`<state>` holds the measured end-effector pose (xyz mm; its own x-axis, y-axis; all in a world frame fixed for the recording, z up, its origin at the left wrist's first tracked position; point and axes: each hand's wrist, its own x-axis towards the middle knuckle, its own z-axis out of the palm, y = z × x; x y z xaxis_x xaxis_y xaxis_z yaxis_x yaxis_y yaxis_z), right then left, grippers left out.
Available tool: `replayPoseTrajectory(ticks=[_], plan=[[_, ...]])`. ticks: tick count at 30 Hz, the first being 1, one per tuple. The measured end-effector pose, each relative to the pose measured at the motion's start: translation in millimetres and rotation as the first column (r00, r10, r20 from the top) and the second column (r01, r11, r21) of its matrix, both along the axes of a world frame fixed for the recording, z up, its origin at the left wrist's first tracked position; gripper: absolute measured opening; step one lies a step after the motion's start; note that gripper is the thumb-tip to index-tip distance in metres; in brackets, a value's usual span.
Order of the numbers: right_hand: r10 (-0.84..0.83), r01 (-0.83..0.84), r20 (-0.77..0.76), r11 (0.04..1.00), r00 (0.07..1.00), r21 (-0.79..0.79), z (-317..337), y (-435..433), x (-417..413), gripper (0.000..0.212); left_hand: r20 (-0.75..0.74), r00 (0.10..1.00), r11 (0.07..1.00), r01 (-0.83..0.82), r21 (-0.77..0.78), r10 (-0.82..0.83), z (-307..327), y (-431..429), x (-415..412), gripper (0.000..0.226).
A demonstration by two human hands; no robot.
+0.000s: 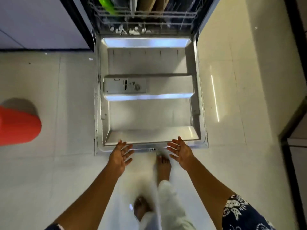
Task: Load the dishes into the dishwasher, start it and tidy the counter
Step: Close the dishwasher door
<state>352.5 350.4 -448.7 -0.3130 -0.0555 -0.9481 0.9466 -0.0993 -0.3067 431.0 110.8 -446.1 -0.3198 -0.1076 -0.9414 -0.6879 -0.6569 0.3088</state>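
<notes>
The dishwasher door (149, 117) lies folded down flat in front of me, its steel inner face up, with the detergent compartment (124, 86) on its left half. Behind it the lower rack (144, 15) sits inside the machine, holding a green item (106, 4) and brown boards or plates. My left hand (120, 155) and my right hand (180, 151) hover at the door's near edge, palms turned inward and fingers spread, holding nothing. I cannot tell whether the fingertips touch the edge.
A red bin (18, 125) stands on the pale tiled floor at the left. White cabinet fronts (33, 22) flank the dishwasher on the left, and a dark-edged unit (297, 130) is at the right. My bare feet (163, 168) are just before the door.
</notes>
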Motion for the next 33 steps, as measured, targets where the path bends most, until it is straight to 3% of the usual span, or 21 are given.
replayPoseTrajectory(ticks=[5, 9, 14, 17, 21, 26, 29, 33], plan=[[-0.065, 0.058, 0.12, 0.997, 0.991, 0.059, -44, 14, 83, 0.054, 0.108, 0.992, 0.996, -0.067, 0.066, 0.06, -43, 30, 63, 0.06], [-0.267, 0.265, 0.109, 0.964, 0.958, 0.033, -95, 5, 90, 0.066, 0.091, 0.958, 0.948, -0.284, 0.143, 0.273, -94, 43, 67, 0.077], [-0.583, 0.58, 0.043, 0.794, 0.811, -0.182, -146, -15, 74, 0.084, -0.03, 0.824, 0.804, -0.545, 0.238, 0.566, -147, 44, 57, 0.092], [-0.679, 0.672, 0.067, 0.7, 0.731, -0.241, -148, -20, 68, 0.093, -0.039, 0.768, 0.739, -0.601, 0.304, 0.64, -144, 43, 53, 0.1], [-0.666, 0.658, 0.072, 0.704, 0.743, -0.267, -97, -16, 74, 0.095, -0.07, 0.775, 0.754, -0.584, 0.301, 0.628, -95, 46, 60, 0.091], [-0.66, 0.627, 0.018, 0.705, 0.751, -0.332, 33, -13, 76, 0.079, -0.162, 0.735, 0.733, -0.576, 0.362, 0.658, 31, 48, 64, 0.076], [-0.605, 0.535, -0.08, 0.752, 0.792, -0.385, 130, -17, 50, 0.064, -0.292, 0.759, 0.808, -0.495, 0.321, 0.581, 121, 34, 40, 0.061], [-0.519, 0.365, -0.262, 0.807, 0.814, -0.464, 242, -30, -9, 0.051, -0.537, 0.767, 0.936, -0.308, 0.171, 0.351, 226, 8, -17, 0.049]])
